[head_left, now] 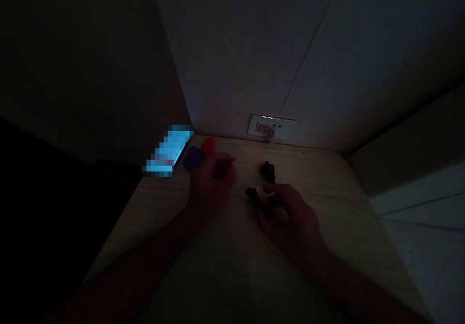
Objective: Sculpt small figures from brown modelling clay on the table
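In dim light, my left hand (210,183) is over the table, its fingers curled and the thumb tip apart from the index finger. The hollow of this hand is dark, and I make out nothing held there. Just behind it lie a purple piece (193,158) with a lobed outline and a rounded red piece (208,147). My right hand (290,217) curls around a small dark lumpy object (256,198), whose far end sticks out past the fingers. Another small black lumpy object (268,171) rests on the table just beyond that hand.
A lit phone (169,152) leans at the wooden table's (225,266) back left corner, its screen blurred out. On the wall behind is a socket plate (271,126) with a plug-like clear piece in it. A pale ledge (410,145) borders the right side.
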A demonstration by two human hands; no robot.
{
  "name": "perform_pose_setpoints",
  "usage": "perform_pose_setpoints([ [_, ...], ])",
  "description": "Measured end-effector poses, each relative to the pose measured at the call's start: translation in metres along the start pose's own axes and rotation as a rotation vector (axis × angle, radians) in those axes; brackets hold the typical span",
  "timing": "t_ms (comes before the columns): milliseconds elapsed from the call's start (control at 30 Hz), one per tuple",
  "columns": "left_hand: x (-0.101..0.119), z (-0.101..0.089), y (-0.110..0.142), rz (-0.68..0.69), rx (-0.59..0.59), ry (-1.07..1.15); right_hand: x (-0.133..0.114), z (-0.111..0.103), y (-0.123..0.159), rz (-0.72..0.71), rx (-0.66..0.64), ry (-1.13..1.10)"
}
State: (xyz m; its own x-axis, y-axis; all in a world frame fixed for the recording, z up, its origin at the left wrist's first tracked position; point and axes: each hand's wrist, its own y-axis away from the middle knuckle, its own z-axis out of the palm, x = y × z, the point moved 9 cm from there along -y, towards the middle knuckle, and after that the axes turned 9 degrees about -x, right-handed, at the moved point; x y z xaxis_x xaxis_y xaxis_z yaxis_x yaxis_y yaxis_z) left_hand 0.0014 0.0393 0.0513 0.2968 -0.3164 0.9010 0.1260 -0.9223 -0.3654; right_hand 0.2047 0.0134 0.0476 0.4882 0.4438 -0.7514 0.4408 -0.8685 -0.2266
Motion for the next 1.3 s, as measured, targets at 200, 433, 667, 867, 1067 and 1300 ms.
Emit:
perform_pose_setpoints([
  [200,-0.008,0.010,0.004,-0.226,0.012,0.328,0.025,-0.014,-0.004,0.130,0.219,-0.630],
  [433,0.010,0.031,0.013,-0.275,-0.148,0.313,0.025,-0.017,-0.008,0.092,0.271,-0.891],
  [667,-0.004,0.073,0.026,-0.486,-0.489,0.537,0.025,-0.006,-0.010,0.103,0.163,-0.923],
  [867,-0.022,0.073,0.032,-0.603,-0.435,0.643,0.018,-0.005,-0.008,0.062,0.092,-0.829],
  [1067,-0.026,0.076,0.036,-0.626,-0.431,0.717,0.005,-0.011,-0.006,-0.073,0.139,-0.618],
  [1300,-0.028,0.076,0.037,-0.607,-0.484,0.629,0.007,-0.011,-0.006,-0.070,0.131,-0.640],
])
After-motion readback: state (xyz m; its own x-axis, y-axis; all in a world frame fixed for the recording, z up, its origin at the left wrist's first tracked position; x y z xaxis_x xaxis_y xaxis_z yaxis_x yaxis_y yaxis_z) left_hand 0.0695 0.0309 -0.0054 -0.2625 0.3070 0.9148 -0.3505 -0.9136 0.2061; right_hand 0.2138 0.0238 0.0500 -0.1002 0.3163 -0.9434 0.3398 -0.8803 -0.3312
